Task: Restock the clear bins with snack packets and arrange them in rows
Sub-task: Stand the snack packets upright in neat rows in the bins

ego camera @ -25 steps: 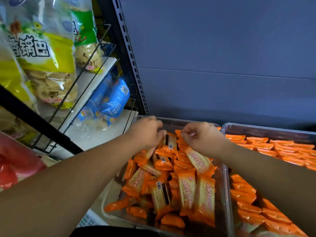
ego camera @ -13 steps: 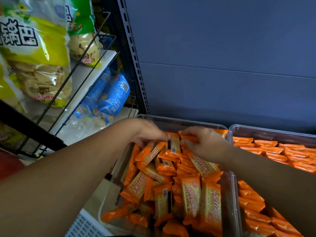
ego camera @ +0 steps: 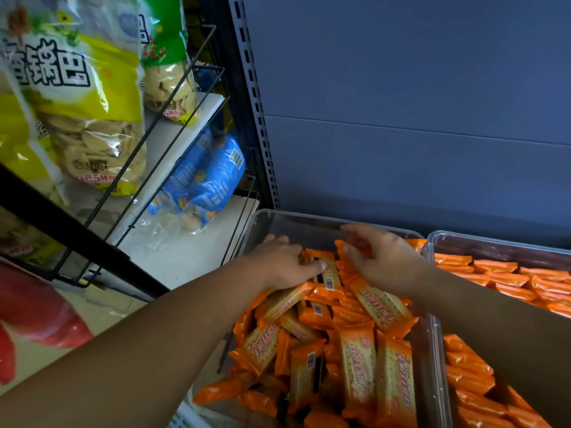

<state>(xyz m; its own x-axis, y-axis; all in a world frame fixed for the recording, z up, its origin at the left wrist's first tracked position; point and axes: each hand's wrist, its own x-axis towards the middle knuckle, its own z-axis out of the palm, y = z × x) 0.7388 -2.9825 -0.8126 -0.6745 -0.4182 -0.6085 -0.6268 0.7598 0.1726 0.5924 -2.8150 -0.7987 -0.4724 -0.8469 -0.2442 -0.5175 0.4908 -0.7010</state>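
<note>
left hand [ego camera: 282, 265]: thumb on a packet [ego camera: 329, 270], grip unclear tbh
right hand [ego camera: 381, 262]: fingers [ego camera: 355, 231] loosely spread over far packets [ego camera: 414, 242]

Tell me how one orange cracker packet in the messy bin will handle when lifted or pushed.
The packet probably stays fairly stiff: it lies flat and unbent. Its glossy wrapper likely slides easily when pushed. Being flat, it shouldn't roll; its contents might crack if squeezed.
</note>
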